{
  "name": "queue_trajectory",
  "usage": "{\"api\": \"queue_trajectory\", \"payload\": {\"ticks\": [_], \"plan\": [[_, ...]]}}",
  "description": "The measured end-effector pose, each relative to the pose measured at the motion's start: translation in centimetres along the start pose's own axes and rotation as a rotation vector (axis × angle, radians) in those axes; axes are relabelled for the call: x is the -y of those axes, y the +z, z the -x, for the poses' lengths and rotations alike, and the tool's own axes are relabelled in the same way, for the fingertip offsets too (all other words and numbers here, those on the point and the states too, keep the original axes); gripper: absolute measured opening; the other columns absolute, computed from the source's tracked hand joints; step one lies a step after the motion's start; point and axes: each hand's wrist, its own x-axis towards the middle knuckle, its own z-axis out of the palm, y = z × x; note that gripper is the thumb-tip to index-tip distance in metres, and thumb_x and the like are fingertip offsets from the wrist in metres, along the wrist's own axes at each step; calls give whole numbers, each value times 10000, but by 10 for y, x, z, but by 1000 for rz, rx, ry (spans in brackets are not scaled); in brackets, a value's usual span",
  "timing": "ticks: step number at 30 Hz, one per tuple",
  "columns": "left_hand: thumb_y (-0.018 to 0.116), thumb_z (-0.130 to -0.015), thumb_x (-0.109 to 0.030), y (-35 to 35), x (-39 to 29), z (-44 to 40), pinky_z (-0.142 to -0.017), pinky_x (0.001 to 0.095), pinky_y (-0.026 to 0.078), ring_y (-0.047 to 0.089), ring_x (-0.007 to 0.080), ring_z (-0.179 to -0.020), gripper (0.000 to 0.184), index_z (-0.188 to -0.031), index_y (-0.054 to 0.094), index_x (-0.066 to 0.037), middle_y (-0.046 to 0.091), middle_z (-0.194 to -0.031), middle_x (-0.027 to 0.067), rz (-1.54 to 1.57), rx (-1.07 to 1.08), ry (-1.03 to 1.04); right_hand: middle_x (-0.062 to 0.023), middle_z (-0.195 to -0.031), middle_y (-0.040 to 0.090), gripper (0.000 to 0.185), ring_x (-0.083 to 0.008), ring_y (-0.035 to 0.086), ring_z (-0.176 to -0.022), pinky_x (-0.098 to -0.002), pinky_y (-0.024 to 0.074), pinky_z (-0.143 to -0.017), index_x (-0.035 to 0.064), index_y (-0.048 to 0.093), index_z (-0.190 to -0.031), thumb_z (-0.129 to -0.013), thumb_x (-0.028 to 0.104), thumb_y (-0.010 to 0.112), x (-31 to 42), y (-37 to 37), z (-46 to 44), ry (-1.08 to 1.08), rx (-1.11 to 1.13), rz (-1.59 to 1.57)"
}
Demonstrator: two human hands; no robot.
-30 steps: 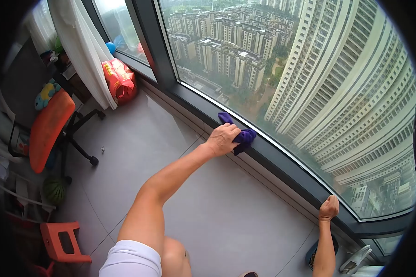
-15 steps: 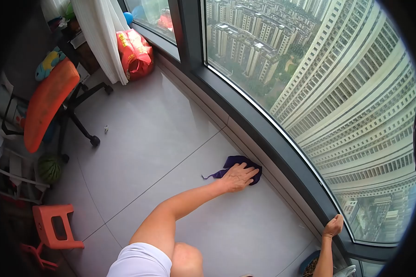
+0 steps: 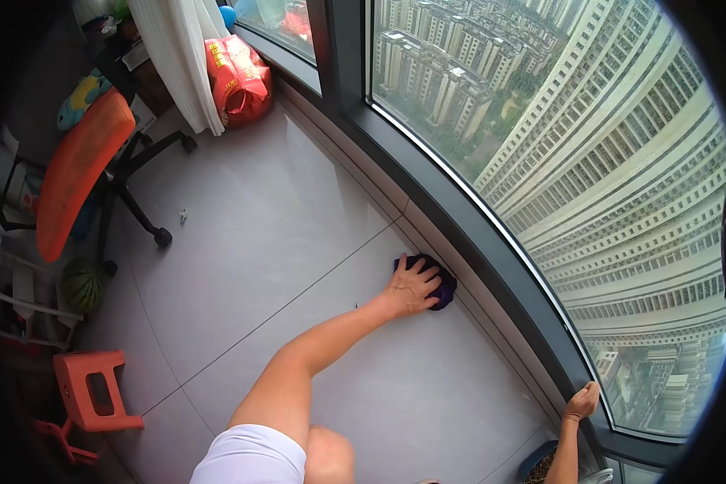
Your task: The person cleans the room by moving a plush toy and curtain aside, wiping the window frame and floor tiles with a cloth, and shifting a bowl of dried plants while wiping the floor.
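My left hand (image 3: 413,288) presses down on a dark purple cloth (image 3: 445,294) on the grey tiled floor, close to the skirting under the window. Its fingers are spread and bent over the cloth, which is bunched beneath and beside them. Much of the cloth is hidden by the hand. Over at the lower right, my right hand (image 3: 582,401) rests with curled fingers on the dark window frame (image 3: 504,278). The fingertips are partly out of sight there.
An orange office chair (image 3: 85,173), a watermelon (image 3: 83,285) and a red plastic stool (image 3: 98,391) stand at the left. A red bag (image 3: 239,81) sits by the white curtain (image 3: 177,60). A dark pot (image 3: 538,461) is beside my right forearm. A small object (image 3: 183,215) lies on the floor.
My left hand has shifted slightly up the frame with its fingers wider apart. The purple cloth is more bunched, its trailing tail drawn in. My right hand stays at the frame; the view has shifted slightly.
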Motion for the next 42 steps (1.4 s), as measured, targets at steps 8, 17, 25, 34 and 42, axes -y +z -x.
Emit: {"api": "queue_trajectory", "payload": {"ticks": [8, 17, 25, 34, 42], "plan": [[631, -924, -399, -42, 146, 6, -1092, 710, 298, 463, 335, -1339, 548, -1391, 536, -131, 507, -1466, 60, -202, -53, -584, -162, -758, 399, 66, -366, 477, -702, -441, 402, -661, 18, 422, -791, -833, 64, 445, 6, -1, -2, -35, -51, -15], [568, -973, -384, -100, 238, 83, -1095, 715, 298, 507, 342, -1282, 537, -1469, 467, -206, 526, -1435, 50, -190, -90, -1098, -160, -776, 431, 79, -372, 505, -728, -444, 415, -684, 24, 443, -819, -863, 90, 435, -5, 2, 2, -10, -14, -18], [638, -900, -355, -67, 176, 180, -1084, 569, 366, 512, 378, -1260, 510, -1343, 609, -104, 593, -1375, 141, -146, -346, -805, -164, -769, 406, 81, -363, 479, -713, -439, 407, -677, 21, 426, -806, -850, 86, 441, -4, 3, 2, -23, -34, -30], [787, -758, -268, -50, 3, 199, -1075, 627, 389, 532, 445, -1226, 520, -1255, 674, -170, 599, -1349, 134, 89, -115, -178, -176, -798, 522, 104, -376, 547, -757, -470, 435, -691, -11, 558, -890, -801, -41, 515, 150, -15, -62, -462, 188, -341], [776, -735, -247, -63, 111, 107, -1061, 600, 424, 543, 368, -1216, 504, -1224, 679, -168, 606, -1311, 101, 5, -198, -102, -121, -834, 490, 239, -306, 518, -802, -435, 443, -706, 62, 497, -913, -834, 140, 708, 441, 18, -166, -866, 325, -387]]}}
